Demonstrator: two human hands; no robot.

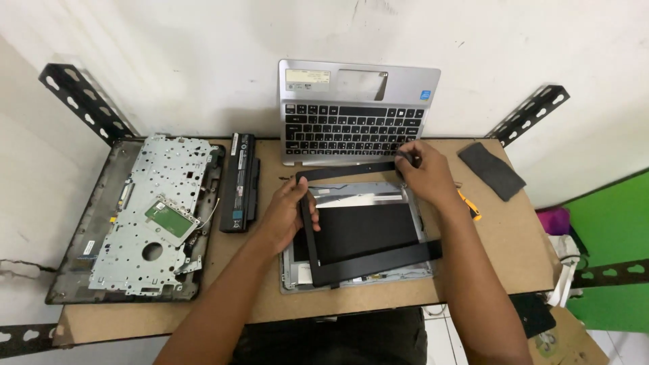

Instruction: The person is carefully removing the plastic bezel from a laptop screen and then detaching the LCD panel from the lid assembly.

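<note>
a: where's the bezel (pixel 365 260)?
b: lifted askew over the screen (pixel 365 226), which lies flat on the table (pixel 500 257). its near bar crosses the panel's lower part.
a: and the hands?
b: left hand (pixel 287 213) is closed on the bezel's left bar. right hand (pixel 422 172) pinches its far right corner.
a: around it?
b: a keyboard deck (pixel 351 115) leans on the wall behind, a battery (pixel 240 182) lies left, then a stripped chassis (pixel 145 216). a grey cloth (pixel 491 170) sits at the right.

Bezel frame (pixel 368 262) between the fingers: matt black plastic. Screen panel (pixel 365 226) beneath them: dark, smooth, metal-edged. Beyond the fingertips, keyboard deck (pixel 358 108) brushed silver. Tabletop (pixel 500 236) raw brown fibreboard.
</note>
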